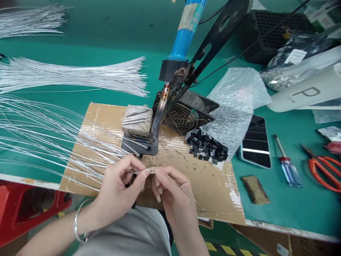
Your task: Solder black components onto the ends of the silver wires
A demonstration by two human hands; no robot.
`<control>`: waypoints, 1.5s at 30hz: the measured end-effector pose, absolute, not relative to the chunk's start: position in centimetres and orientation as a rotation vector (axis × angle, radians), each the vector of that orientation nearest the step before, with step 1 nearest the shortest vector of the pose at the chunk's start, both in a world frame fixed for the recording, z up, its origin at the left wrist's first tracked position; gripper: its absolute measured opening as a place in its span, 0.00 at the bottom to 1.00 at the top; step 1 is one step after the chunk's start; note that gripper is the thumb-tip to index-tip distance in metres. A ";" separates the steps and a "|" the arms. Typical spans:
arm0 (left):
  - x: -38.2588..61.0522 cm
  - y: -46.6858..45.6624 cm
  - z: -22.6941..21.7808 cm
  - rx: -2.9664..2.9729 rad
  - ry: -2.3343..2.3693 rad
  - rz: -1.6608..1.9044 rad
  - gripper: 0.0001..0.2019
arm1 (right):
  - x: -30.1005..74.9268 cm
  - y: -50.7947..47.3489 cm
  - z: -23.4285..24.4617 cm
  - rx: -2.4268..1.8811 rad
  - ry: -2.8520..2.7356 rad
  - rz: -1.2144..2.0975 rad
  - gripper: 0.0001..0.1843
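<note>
My left hand (121, 188) is closed in a pinch on a thin metal piece, only a short bit of which shows between the fingers. My right hand (176, 192) pinches a thin wire (189, 196), whose end sticks out toward the lower right. The fingertips of both hands almost meet over the cardboard sheet (213, 199). Beside my left hand lies a spread of white wires (90, 142), running in from the left. Just beyond the hands, a blue-handled soldering iron (183, 39) is clamped tip down over a small dark plate (151, 149).
A grey block (137, 124) carries several metal pins. Behind the iron lies a fan (179, 119). To the right are black pieces (207, 144), bubble wrap (234, 99), a phone (255, 142), a screwdriver (289, 167) and red-handled scissors (323, 172). A wire bundle (80, 76) lies behind.
</note>
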State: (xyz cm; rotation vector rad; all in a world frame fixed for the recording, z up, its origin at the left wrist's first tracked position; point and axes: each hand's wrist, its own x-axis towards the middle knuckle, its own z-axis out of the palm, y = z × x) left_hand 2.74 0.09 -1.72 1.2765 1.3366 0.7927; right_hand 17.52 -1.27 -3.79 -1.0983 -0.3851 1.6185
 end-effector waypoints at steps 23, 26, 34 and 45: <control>3.3 1.2 -0.6 1.158 1.319 0.939 0.08 | 17.4 -1.8 -3.9 -1.145 -0.477 1.501 0.10; 3.2 1.2 -0.5 1.172 1.324 0.947 0.08 | 17.4 -2.1 -4.0 -1.172 -0.563 1.463 0.07; 2.9 0.7 -1.2 1.253 1.347 0.924 0.08 | 17.3 -2.3 -4.0 -1.187 -0.613 1.417 0.03; 2.2 0.0 -1.8 1.376 1.337 0.851 0.09 | 18.3 -1.6 -3.8 -1.144 -0.556 1.597 0.10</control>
